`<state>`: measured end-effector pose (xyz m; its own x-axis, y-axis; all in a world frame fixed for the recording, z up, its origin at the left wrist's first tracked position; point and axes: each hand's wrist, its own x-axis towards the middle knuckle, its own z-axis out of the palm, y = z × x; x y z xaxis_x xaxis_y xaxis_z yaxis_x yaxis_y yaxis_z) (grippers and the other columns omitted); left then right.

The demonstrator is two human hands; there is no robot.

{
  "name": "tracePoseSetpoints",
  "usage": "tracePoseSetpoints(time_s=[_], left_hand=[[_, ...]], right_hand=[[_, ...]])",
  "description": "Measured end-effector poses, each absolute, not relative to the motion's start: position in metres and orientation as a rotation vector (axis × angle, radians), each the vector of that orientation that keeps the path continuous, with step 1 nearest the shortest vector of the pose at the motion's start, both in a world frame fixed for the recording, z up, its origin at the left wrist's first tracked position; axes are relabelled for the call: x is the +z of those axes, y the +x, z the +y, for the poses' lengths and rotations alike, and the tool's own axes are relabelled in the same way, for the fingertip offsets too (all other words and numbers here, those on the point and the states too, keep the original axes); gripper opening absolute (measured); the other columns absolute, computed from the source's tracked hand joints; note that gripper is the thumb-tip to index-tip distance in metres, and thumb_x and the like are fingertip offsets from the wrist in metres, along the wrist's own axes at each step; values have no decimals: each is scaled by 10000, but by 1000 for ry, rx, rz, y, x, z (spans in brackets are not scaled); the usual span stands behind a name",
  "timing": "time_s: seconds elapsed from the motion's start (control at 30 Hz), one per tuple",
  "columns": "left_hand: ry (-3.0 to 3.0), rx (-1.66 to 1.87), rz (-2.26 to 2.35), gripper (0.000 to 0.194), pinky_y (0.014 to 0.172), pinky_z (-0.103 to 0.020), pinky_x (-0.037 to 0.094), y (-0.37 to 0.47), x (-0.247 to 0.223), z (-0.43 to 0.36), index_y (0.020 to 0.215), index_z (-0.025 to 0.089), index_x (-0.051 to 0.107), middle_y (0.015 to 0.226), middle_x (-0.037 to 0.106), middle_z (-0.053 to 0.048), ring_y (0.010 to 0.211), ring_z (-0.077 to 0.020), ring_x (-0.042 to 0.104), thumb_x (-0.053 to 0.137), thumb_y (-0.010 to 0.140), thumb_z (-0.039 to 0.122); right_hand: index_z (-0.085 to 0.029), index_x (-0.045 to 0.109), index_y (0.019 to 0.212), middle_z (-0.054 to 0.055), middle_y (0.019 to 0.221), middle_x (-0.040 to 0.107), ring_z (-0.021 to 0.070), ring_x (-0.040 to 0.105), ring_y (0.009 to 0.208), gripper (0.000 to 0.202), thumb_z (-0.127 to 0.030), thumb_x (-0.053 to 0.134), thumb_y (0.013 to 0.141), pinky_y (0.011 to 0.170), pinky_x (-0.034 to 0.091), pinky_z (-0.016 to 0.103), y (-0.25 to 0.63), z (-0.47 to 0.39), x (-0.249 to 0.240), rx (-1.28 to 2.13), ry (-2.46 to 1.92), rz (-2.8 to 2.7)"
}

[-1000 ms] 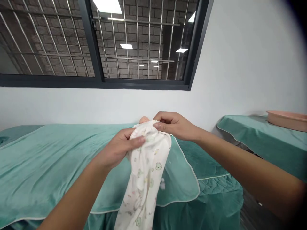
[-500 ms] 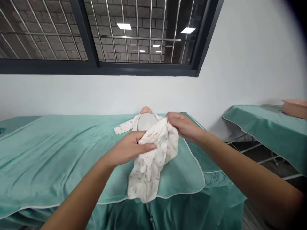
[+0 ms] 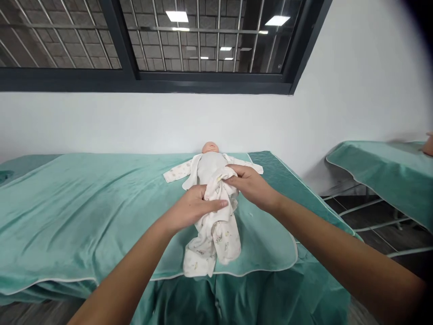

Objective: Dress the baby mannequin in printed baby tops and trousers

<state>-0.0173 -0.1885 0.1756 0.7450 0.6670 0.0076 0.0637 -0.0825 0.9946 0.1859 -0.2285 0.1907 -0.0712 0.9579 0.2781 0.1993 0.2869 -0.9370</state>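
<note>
Both hands hold a pair of white printed baby pants (image 3: pixel 226 239), bunched at the top, with two legs hanging down. My left hand (image 3: pixel 192 208) is closed on the left side of the cloth, thumb across its front. At the upper right of the cloth, my right hand (image 3: pixel 252 184) pinches the gathered edge. Behind the pants a baby doll (image 3: pixel 210 147) lies on its back, head toward the wall. It wears a white printed jacket (image 3: pixel 178 172), open at the front with sleeves spread, over a pale grey top or torso. The doll's lower body is hidden by the pants and hands.
A green blanket (image 3: pixel 101 203) with pale piping covers the table, over a darker green cloth (image 3: pixel 179 300). At right stands another green-covered table (image 3: pixel 385 169) with a pinkish object (image 3: pixel 428 145) at its edge. A dark-framed, barred window (image 3: pixel 203 82) is in the white wall.
The right hand has come down and inward, and the pants are now gathered tighter, both legs showing apart. The view has tilted down slightly, uncovering the doll's right-side sleeve.
</note>
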Motion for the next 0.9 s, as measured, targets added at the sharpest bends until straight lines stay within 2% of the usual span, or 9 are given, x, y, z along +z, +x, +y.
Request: tracePoseSetpoints(time_s=[0.07, 0.2, 0.27, 0.37, 0.47, 0.57, 0.67, 0.77, 0.9], left_hand=[[1496, 707, 629, 262, 614, -285, 501, -14, 171, -185, 861, 151, 726, 825, 730, -71, 724, -221, 666, 760, 753, 387], [1217, 1055, 558, 288, 706, -276, 520, -2, 171, -181, 995, 173, 692, 928, 727, -49, 791, -196, 674, 752, 765, 336], [1141, 1107, 546, 290, 662, -253, 504, 5, 172, -182, 983, 169, 675, 866, 708, -33, 717, -166, 653, 752, 759, 335], [1099, 1082, 583, 272, 576, -209, 448, 9, 169, -184, 896, 158, 655, 748, 658, 1, 601, -115, 584, 772, 732, 341], [1090, 1019, 623, 288, 561, -200, 424, 9, 158, -184, 901, 153, 661, 727, 652, 4, 585, -105, 567, 761, 749, 377], [1109, 911, 621, 357, 579, -231, 438, 6, 144, -184, 1020, 159, 677, 705, 673, -15, 566, -125, 583, 672, 836, 465], [1254, 594, 523, 425, 541, -264, 423, 2, 137, -188, 961, 131, 699, 632, 670, -49, 489, -141, 559, 589, 883, 534], [1376, 366, 379, 335, 525, -254, 398, -3, 138, -191, 912, 118, 704, 579, 638, -37, 483, -126, 527, 707, 824, 442], [1276, 572, 455, 269, 611, -256, 451, -5, 137, -190, 811, 122, 700, 579, 600, -11, 547, -121, 552, 735, 814, 388]], right_hand=[[-184, 632, 827, -24, 758, 553, 122, 482, 696, 221, -401, 644, 869, 627, 362, 235, 184, -231, 183, 1021, -1042, -1413], [-198, 651, 935, -7, 826, 628, 148, 567, 763, 265, -448, 680, 851, 706, 435, 258, 173, -237, 170, 1270, -885, -1276], [-196, 658, 970, 8, 862, 657, 159, 595, 784, 332, -507, 668, 852, 720, 456, 267, 167, -239, 166, 1365, -868, -1302], [-176, 670, 941, 20, 855, 668, 169, 609, 771, 399, -552, 703, 808, 696, 464, 273, 164, -238, 161, 1457, -922, -1457], [-166, 684, 882, 12, 819, 670, 171, 607, 756, 346, -491, 745, 780, 694, 460, 273, 167, -230, 154, 1381, -1037, -1522], [-177, 685, 874, -2, 816, 680, 155, 597, 736, 261, -427, 713, 806, 674, 449, 253, 170, -219, 148, 1156, -1083, -1325], [-192, 667, 958, -4, 763, 689, 149, 573, 604, 260, -410, 671, 816, 578, 437, 261, 173, -213, 148, 1160, -1027, -1057], [-208, 639, 1036, -1, 721, 697, 169, 569, 528, 278, -404, 621, 840, 521, 436, 284, 172, -217, 150, 1295, -961, -902], [-225, 634, 1126, 10, 761, 720, 200, 628, 594, 345, -438, 628, 853, 562, 468, 306, 167, -229, 144, 1400, -902, -912]])
